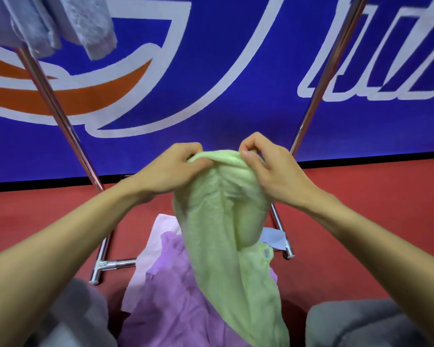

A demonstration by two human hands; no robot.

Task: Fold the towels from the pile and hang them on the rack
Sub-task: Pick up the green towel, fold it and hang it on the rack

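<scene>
A light green towel [226, 236] hangs bunched from both my hands in the middle of the view. My left hand [171, 169] pinches its top edge on the left. My right hand [268, 169] pinches the same edge on the right, close beside the left. Below the green towel lies the pile: a purple towel [171, 296], a pale pink towel [156, 236] and a light blue one [273, 237]. The chrome rack's two slanted legs [60, 113] rise on either side. Grey-blue towels [50, 23] hang on the rack at the top left.
The rack's foot bars [110, 265] rest on the red floor [361, 186]. A blue banner wall [211, 71] with white and orange lettering stands behind. My grey-clad knees [356, 324] fill the bottom corners.
</scene>
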